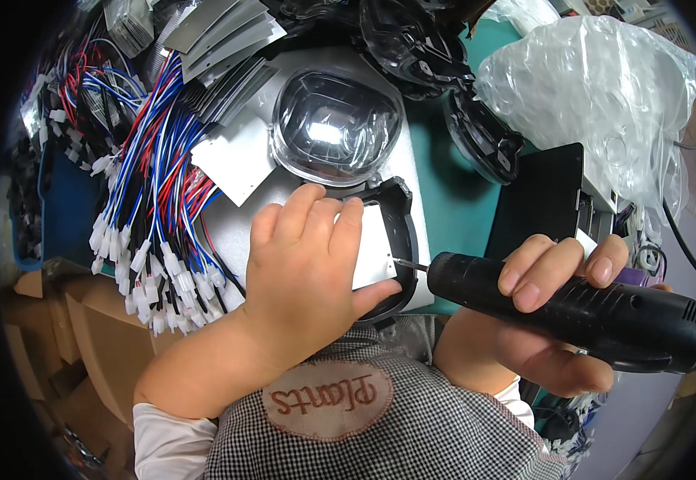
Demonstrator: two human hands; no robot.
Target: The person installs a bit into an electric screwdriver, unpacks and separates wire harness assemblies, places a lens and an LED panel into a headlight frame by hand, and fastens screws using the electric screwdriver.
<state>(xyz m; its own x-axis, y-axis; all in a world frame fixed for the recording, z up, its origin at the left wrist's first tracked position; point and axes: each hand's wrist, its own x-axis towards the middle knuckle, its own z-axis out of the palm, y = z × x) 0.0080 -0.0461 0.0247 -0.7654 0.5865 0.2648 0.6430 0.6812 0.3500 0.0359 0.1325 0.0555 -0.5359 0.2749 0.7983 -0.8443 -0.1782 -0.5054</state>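
A black electric screwdriver [524, 296] lies in my right hand [556, 328], its fingers wrapped around the body. Its thin bit points left and meets the right edge of a white flat plate [376, 248]. The plate sits in a black curved plastic housing [402, 208]. My left hand [304, 260] holds the plate down in the housing, fingers over its far side and thumb at the near edge. The palm hides much of the plate and housing. Just beyond my fingers rests a clear domed lens cover [338, 128] with a dark inside.
A thick bundle of red, blue, white and black wires [160, 152] with white connectors spreads at the left. Thin metal plates [224, 36] are stacked at the far left. More black housings [484, 136], a clear plastic bag [596, 88] and a black panel [536, 196] occupy the right.
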